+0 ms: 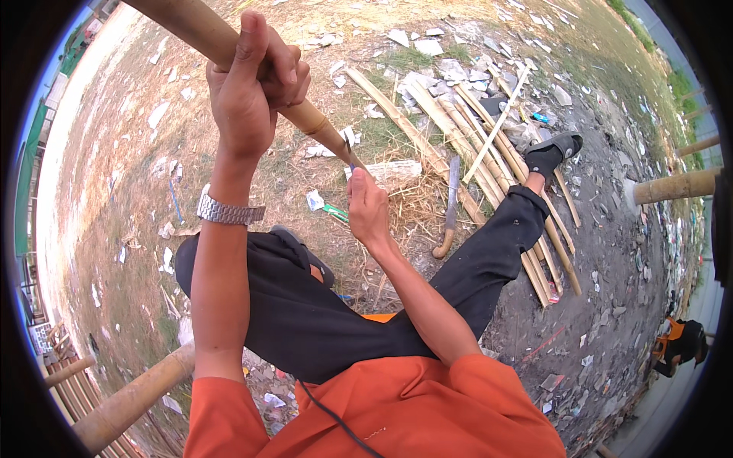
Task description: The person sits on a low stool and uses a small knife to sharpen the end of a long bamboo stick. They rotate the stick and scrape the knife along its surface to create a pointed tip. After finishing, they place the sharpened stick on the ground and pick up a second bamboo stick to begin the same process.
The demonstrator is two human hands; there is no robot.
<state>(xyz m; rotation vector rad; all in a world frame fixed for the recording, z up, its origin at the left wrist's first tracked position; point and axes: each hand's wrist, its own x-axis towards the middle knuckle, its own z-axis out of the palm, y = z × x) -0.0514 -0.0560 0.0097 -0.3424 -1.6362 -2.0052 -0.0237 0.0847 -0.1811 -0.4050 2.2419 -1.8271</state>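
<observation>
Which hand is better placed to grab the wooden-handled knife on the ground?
Probably the right hand: it is nearer the knife, while the left hand grips the bamboo pole higher up.

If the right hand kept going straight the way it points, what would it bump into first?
Probably the lower end of the pole, just beyond the fingertips of the right hand. Depth is unclear from this one view, so they may be touching.

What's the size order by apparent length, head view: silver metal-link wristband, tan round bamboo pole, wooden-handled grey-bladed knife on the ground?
1. Tan round bamboo pole, running off the picture's top edge.
2. Wooden-handled grey-bladed knife.
3. Silver metal-link wristband, shortest despite being nearer the camera.
</observation>
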